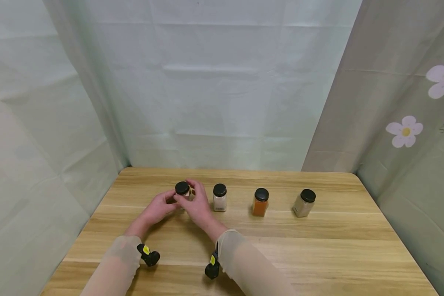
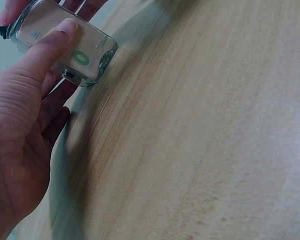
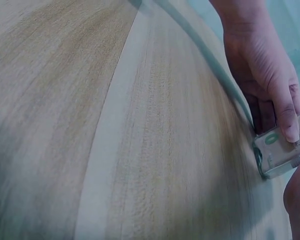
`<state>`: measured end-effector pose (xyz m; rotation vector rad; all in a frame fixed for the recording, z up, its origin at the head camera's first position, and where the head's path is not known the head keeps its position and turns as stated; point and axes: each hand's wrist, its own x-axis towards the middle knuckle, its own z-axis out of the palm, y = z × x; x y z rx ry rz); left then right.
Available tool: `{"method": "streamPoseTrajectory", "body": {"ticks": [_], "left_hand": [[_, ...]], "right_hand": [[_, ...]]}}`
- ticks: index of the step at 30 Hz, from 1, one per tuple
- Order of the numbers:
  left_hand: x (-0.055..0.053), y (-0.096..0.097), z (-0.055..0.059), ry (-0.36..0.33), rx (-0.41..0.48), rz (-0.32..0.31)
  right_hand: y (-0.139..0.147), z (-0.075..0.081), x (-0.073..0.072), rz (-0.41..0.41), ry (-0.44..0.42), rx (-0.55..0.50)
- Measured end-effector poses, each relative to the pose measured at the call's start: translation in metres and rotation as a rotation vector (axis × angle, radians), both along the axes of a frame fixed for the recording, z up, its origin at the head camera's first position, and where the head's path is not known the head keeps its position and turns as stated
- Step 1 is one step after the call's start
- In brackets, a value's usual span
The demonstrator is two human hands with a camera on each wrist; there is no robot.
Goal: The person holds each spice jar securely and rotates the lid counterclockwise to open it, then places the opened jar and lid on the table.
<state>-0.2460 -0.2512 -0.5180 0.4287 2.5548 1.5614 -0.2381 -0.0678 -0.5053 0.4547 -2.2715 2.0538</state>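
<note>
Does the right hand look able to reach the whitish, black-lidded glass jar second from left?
Likely yes, once the right hand releases the leftmost black-lidded glass jar: nothing stands between that hand and the whitish jar.

A wood-grained table [image 1: 336, 250] carries an orange-filled jar [image 1: 260, 206] with a black lid; left of that jar stands a whitish-filled jar [image 1: 220, 202], right of it a beige-filled jar [image 1: 302, 206], both black-lidded.

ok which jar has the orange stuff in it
The third jar from the left, between the second jar and the rightmost jar; only its contents are orange.
</note>
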Motion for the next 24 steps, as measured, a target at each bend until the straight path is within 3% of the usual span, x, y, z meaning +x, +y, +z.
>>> {"method": "streamPoseTrajectory", "body": {"ticks": [17,24], "left_hand": [[0.001,0.001,0.001,0.025,0.001,0.006],[0.016,0.01,0.028,0.015,0.019,-0.016]], "right_hand": [[-0.003,0.0,-0.002,-0.033,-0.038,-0.073],[-0.002,-0.001,-0.002,-0.035,-0.032,-0.064]]}}
